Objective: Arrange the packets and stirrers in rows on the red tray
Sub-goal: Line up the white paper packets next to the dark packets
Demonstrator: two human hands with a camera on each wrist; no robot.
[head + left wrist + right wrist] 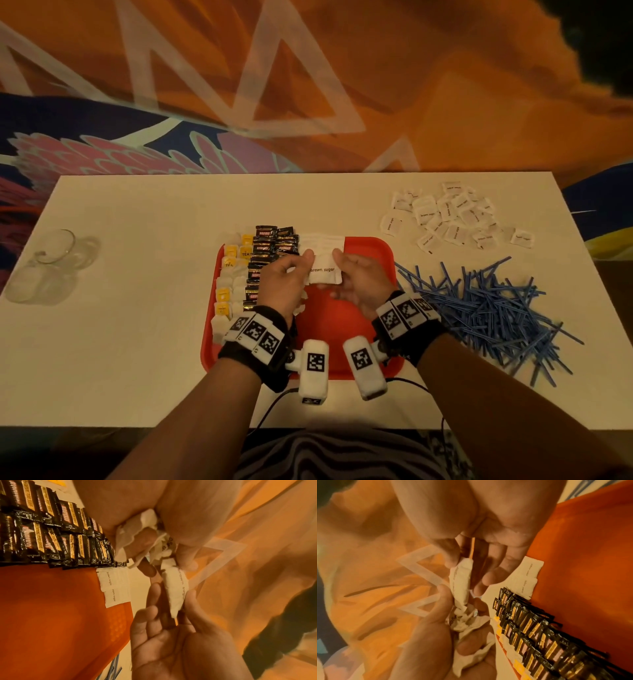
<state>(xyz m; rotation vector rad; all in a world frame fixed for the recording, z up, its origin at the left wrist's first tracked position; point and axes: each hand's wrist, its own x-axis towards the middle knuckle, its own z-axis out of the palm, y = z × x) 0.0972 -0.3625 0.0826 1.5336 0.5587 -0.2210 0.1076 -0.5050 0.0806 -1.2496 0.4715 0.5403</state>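
Over the red tray point(363, 260), both hands hold one white brown sugar packet point(323, 274) between them. My left hand point(301, 269) grips its left end and also clutches a crumpled bunch of sugar packets point(133, 534) in the palm. My right hand point(342, 270) pinches the packet's point(460, 580) right end between thumb and forefinger. On the tray lie a column of tea bags point(229, 274), rows of black Kopiko packets point(270, 253) and a few laid sugar packets point(322, 243) at the far edge.
A loose pile of white sugar packets point(452, 216) lies at the table's far right. A heap of blue stirrers point(486, 308) spreads just right of the tray. A clear glass point(51, 263) stands at the left. The tray's near right half shows bare red.
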